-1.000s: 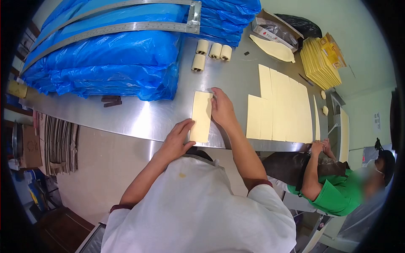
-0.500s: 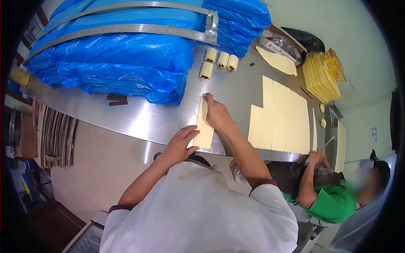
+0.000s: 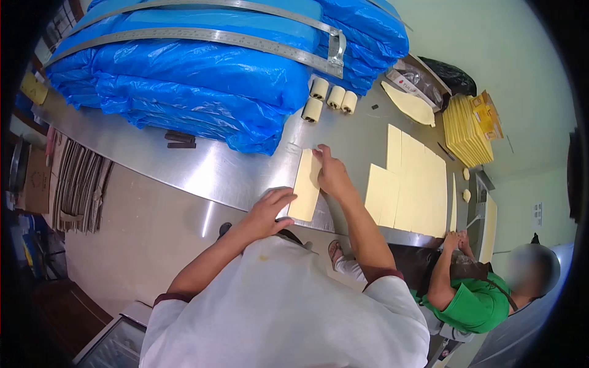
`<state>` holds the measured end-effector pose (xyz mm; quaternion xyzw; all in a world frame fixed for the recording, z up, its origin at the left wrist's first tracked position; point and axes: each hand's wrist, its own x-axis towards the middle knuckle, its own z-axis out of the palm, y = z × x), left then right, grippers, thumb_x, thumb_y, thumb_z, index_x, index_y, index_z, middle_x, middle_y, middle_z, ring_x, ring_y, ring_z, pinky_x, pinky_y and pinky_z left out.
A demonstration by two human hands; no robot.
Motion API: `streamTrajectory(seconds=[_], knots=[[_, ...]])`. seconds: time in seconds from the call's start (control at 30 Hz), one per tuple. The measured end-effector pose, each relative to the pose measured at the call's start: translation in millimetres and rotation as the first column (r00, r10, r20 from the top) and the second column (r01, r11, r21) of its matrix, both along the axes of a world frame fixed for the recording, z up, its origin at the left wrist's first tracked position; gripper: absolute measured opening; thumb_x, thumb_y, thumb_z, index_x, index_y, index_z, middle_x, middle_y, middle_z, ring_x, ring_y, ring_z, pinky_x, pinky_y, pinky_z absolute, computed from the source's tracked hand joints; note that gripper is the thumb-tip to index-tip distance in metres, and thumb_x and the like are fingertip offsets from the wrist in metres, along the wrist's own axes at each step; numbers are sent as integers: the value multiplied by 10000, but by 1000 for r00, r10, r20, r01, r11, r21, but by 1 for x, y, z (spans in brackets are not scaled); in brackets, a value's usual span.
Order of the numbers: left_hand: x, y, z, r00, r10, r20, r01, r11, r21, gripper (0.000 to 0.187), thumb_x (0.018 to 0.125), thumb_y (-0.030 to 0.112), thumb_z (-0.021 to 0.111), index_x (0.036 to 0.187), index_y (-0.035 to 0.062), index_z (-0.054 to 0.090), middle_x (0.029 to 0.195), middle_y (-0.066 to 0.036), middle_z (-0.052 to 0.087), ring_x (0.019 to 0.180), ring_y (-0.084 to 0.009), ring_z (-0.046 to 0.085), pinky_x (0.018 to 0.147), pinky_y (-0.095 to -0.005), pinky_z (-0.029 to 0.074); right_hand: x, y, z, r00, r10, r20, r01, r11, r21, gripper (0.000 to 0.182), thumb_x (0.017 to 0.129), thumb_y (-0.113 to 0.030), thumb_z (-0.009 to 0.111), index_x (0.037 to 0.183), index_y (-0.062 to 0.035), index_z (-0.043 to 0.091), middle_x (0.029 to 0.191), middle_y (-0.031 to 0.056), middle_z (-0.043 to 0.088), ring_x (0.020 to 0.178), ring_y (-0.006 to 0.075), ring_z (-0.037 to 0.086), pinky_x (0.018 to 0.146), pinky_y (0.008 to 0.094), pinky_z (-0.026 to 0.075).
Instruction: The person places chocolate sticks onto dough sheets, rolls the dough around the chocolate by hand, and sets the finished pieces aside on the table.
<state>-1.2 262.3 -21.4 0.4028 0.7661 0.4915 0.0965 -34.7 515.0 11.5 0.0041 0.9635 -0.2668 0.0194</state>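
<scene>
A flat rectangular strip of pale dough [image 3: 305, 190] lies on the steel table before me, close to its front edge. My left hand [image 3: 270, 211] rests at the strip's lower left edge, fingers stretched and thumb apart. At the upper right corner my right hand [image 3: 333, 175] touches the dough with bent, slightly parted fingertips; its thumb is partly hidden. Beyond the strip stand several dough rolls with dark filling, among them a near roll [image 3: 311, 111]. Dark brown sticks [image 3: 181, 145] lie to the left by the blue plastic.
Blue plastic-covered stacks [image 3: 202, 73] with a metal frame [image 3: 245, 46] fill the back left. Cut dough sheets [image 3: 417, 184] lie to the right, near a yellow stack [image 3: 464, 130]. A co-worker in a green shirt [image 3: 475, 303] works at the table's right end.
My right hand has shifted from the strip's far end to its upper right corner, uncovering more of the dough. My left hand stays at the left edge. The view has shifted slightly.
</scene>
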Motion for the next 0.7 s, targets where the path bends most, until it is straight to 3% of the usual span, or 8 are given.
streamTrajectory(seconds=[0.1, 0.2, 0.23, 0.3, 0.43, 0.57, 0.63, 0.7], knots=[[-8, -17, -3, 994, 108, 1, -108, 991, 83, 597, 794, 131, 799, 1340, 36, 577, 1404, -180, 541, 1304, -369, 507, 1094, -432, 428, -1, 0, 16, 998, -46, 32, 46, 999, -23, 640, 765, 97, 434, 1388, -16, 345, 1228, 256, 666, 1067, 501, 626, 951, 533, 483], [-34, -65, -18, 892, 441, -98, -432, 896, 104, 508, 820, 106, 749, 1300, 29, 604, 1332, -193, 598, 1243, -369, 560, 1073, -437, 438, -1, 2, 19, 997, -71, 1, 71, 997, -12, 616, 778, 94, 435, 1379, -14, 352, 1222, 258, 666, 1067, 505, 624, 936, 532, 489], [-46, -86, -20, 830, 558, -7, -554, 825, 114, 470, 831, 85, 729, 1282, 28, 613, 1303, -185, 616, 1215, -363, 573, 1059, -432, 445, 4, 4, 9, 997, -76, -4, 76, 997, -13, 610, 782, 91, 438, 1377, -14, 353, 1221, 260, 665, 1062, 507, 624, 934, 533, 490], [-80, -130, -24, 681, 689, -247, -680, 720, 134, 431, 838, 35, 695, 1259, 19, 606, 1235, -180, 636, 1168, -369, 584, 1012, -428, 463, 7, 6, 8, 997, -80, -17, 80, 997, -17, 594, 795, 81, 448, 1374, -16, 356, 1217, 263, 664, 1052, 510, 625, 926, 532, 494], [-118, -179, -13, 522, 701, -486, -790, 612, 32, 415, 844, 27, 652, 1255, 1, 603, 1231, -220, 630, 1137, -416, 587, 1003, -474, 460, 3, 9, 11, 993, -119, -16, 119, 993, 9, 564, 815, 63, 467, 1365, -22, 372, 1213, 268, 662, 1037, 515, 625, 914, 533, 503], [-136, -193, -22, 568, 666, -484, -774, 632, -37, 368, 837, 48, 672, 1202, 4, 651, 1208, -219, 644, 1084, -428, 614, 971, -482, 476, 9, 8, 11, 991, -135, 26, 133, 990, 49, 547, 824, 64, 468, 1357, -28, 391, 1190, 247, 686, 1035, 502, 643, 915, 513, 520], [-139, -195, -20, 581, 692, -428, -776, 629, -36, 442, 813, 36, 694, 1251, 37, 635, 1235, -205, 622, 1133, -410, 582, 986, -476, 461, 10, 18, -5, 991, -111, -69, 104, 990, -97, 536, 816, 77, 463, 1342, -19, 423, 1213, 251, 681, 1120, 466, 641, 976, 468, 507], [-139, -194, -6, 576, 695, -431, -770, 638, 1, 503, 799, 56, 727, 1290, 52, 618, 1316, -201, 580, 1201, -411, 540, 1025, -475, 440, 19, 9, 9, 970, -225, -89, 209, 964, -162, 504, 835, 64, 472, 1333, -16, 460, 1271, 239, 654, 1258, 413, 591, 1053, 444, 466]])
